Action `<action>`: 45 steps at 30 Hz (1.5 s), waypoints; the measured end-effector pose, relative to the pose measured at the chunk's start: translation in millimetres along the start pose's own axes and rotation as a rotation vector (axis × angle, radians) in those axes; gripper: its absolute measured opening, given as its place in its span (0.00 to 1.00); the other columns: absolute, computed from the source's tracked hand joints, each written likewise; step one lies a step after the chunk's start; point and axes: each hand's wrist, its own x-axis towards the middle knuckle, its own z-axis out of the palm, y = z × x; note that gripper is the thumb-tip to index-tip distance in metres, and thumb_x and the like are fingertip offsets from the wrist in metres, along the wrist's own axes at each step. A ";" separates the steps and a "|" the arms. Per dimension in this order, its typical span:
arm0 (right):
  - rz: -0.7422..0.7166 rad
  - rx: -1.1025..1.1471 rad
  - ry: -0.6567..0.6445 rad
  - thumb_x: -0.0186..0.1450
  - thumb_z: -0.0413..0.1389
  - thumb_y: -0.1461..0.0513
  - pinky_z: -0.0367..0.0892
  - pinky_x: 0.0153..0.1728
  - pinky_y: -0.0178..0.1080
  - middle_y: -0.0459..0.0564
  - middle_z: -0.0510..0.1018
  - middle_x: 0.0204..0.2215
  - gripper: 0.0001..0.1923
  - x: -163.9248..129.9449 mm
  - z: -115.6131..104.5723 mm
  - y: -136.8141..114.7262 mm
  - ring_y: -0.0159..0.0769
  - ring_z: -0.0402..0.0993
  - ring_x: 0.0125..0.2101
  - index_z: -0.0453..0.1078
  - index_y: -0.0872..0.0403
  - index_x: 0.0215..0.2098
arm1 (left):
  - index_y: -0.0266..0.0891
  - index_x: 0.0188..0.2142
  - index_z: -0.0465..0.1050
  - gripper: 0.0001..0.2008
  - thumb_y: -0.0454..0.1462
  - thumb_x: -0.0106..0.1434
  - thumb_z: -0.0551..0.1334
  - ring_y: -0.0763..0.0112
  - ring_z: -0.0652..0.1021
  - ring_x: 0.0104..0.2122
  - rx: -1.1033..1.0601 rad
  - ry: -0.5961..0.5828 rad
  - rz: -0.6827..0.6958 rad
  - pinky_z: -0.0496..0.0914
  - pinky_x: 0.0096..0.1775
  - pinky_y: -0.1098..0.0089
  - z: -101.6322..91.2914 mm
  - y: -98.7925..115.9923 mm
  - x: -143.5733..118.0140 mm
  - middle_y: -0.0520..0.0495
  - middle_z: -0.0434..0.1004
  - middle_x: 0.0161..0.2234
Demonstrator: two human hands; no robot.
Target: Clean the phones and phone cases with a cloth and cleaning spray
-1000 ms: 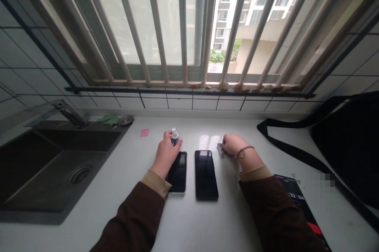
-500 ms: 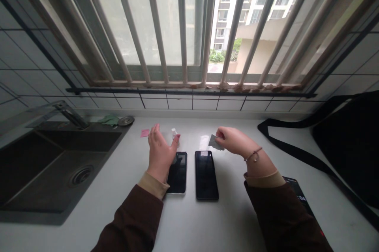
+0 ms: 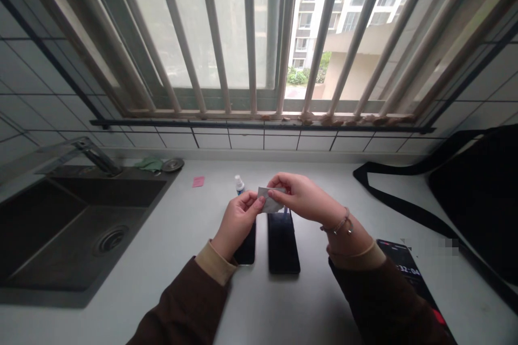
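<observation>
Head camera view, looking down at a pale kitchen counter (image 3: 162,258): both hands meet above two dark phones, fingertips pinched on a small grey-white packet or wipe (image 3: 268,200). The left hand (image 3: 237,222) grips its left edge between thumb and forefinger, the other fingers curled under. The right hand (image 3: 301,198) pinches the top and right edge, a thin bracelet at the wrist. The small piece is flat, roughly rectangular, slightly creased and held up off the counter, just over the top ends of the phones; whether it is a sealed sachet or a folded cloth cannot be told. The step in hand looks like opening or unfolding it, and the next move probably calls for the two pinches to pull apart carefully so it tears or spreads cleanly. Directly below lie the left phone (image 3: 246,245), mostly hidden by the left hand, and the right phone (image 3: 283,245), side by side with black screens up. A small spray bottle (image 3: 239,184) with a white cap stands just behind the left hand. Further out are a pink note (image 3: 198,181), a dark sink (image 3: 60,226) at left, a third phone (image 3: 408,272) with a lit screen at right, and a black bag (image 3: 477,194).
</observation>
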 end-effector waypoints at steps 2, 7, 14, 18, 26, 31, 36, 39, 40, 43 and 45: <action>0.004 0.087 0.012 0.70 0.62 0.55 0.65 0.31 0.35 0.46 0.80 0.32 0.12 2.8 3.3 5.4 0.34 0.73 0.31 0.78 0.51 0.49 | 0.37 0.40 0.76 0.15 0.48 0.68 0.69 0.68 0.81 0.35 -0.122 0.040 -0.047 0.74 0.40 0.70 1.0 -2.7 0.5 0.46 0.84 0.37; 0.042 0.295 0.048 0.66 0.66 0.58 0.71 0.34 0.36 0.48 0.81 0.35 0.19 7.7 6.7 14.5 0.34 0.76 0.33 0.77 0.53 0.53 | 0.38 0.40 0.74 0.16 0.48 0.67 0.71 0.67 0.83 0.35 -0.279 0.099 -0.097 0.76 0.41 0.69 1.8 -7.3 0.8 0.46 0.85 0.37; 0.021 0.262 -0.058 0.67 0.64 0.59 0.72 0.34 0.36 0.48 0.83 0.35 0.14 6.0 12.4 8.7 0.35 0.79 0.34 0.78 0.53 0.50 | 0.35 0.47 0.79 0.18 0.47 0.67 0.71 0.67 0.82 0.37 -0.217 -0.012 -0.087 0.74 0.41 0.70 -1.8 -8.4 -0.2 0.43 0.85 0.40; 0.009 0.123 0.067 0.71 0.60 0.59 0.71 0.37 0.36 0.48 0.84 0.37 0.12 4.6 12.9 0.4 0.34 0.79 0.35 0.77 0.51 0.52 | 0.36 0.44 0.79 0.16 0.45 0.65 0.73 0.67 0.83 0.37 -0.274 0.073 -0.096 0.75 0.42 0.69 -4.0 -12.7 2.6 0.44 0.85 0.38; -0.107 -0.220 0.153 0.70 0.66 0.56 0.63 0.33 0.35 0.44 0.81 0.30 0.08 6.0 17.5 0.0 0.33 0.74 0.31 0.79 0.50 0.34 | 0.38 0.45 0.76 0.17 0.45 0.63 0.74 0.64 0.85 0.42 -0.474 0.301 -0.060 0.78 0.48 0.65 -3.3 -11.5 10.8 0.44 0.86 0.42; -0.073 -0.300 0.164 0.66 0.69 0.56 0.62 0.34 0.36 0.46 0.83 0.34 0.07 9.8 30.5 4.7 0.34 0.75 0.31 0.80 0.51 0.37 | 0.38 0.46 0.75 0.17 0.45 0.65 0.73 0.59 0.85 0.48 -0.565 0.311 -0.057 0.78 0.54 0.58 -1.1 -9.9 9.5 0.41 0.86 0.46; -0.047 -0.285 0.182 0.68 0.68 0.58 0.63 0.35 0.36 0.46 0.83 0.34 0.05 10.3 42.3 2.6 0.35 0.75 0.33 0.79 0.51 0.36 | 0.38 0.50 0.75 0.16 0.45 0.68 0.70 0.57 0.83 0.54 -0.572 0.311 -0.048 0.77 0.57 0.55 -0.9 -14.7 9.0 0.38 0.85 0.51; -0.067 -0.281 0.173 0.68 0.67 0.61 0.62 0.36 0.36 0.45 0.82 0.34 0.04 10.1 46.4 1.4 0.35 0.75 0.33 0.78 0.50 0.34 | 0.37 0.50 0.75 0.16 0.44 0.69 0.69 0.56 0.82 0.55 -0.579 0.303 -0.049 0.76 0.58 0.54 -0.8 -16.8 9.2 0.36 0.84 0.52; -0.077 -0.280 0.175 0.68 0.66 0.62 0.62 0.35 0.36 0.45 0.82 0.34 0.05 10.1 46.9 1.3 0.34 0.75 0.33 0.78 0.50 0.34 | 0.37 0.50 0.75 0.16 0.44 0.69 0.69 0.56 0.82 0.55 -0.582 0.301 -0.046 0.76 0.59 0.54 -0.9 -17.2 9.3 0.36 0.84 0.52; -0.077 -0.289 0.203 0.69 0.65 0.62 0.62 0.35 0.36 0.45 0.83 0.34 0.04 10.5 47.0 1.7 0.35 0.75 0.33 0.77 0.50 0.35 | 0.36 0.50 0.76 0.16 0.44 0.70 0.69 0.55 0.82 0.56 -0.584 0.300 -0.038 0.76 0.59 0.53 -1.2 -17.7 9.5 0.36 0.84 0.52; -0.052 -0.296 0.218 0.69 0.65 0.60 0.63 0.36 0.37 0.46 0.83 0.34 0.04 10.9 47.0 2.3 0.35 0.75 0.33 0.78 0.51 0.36 | 0.37 0.51 0.76 0.16 0.44 0.70 0.69 0.54 0.82 0.56 -0.583 0.302 -0.037 0.76 0.59 0.52 -1.5 -17.8 9.5 0.36 0.84 0.52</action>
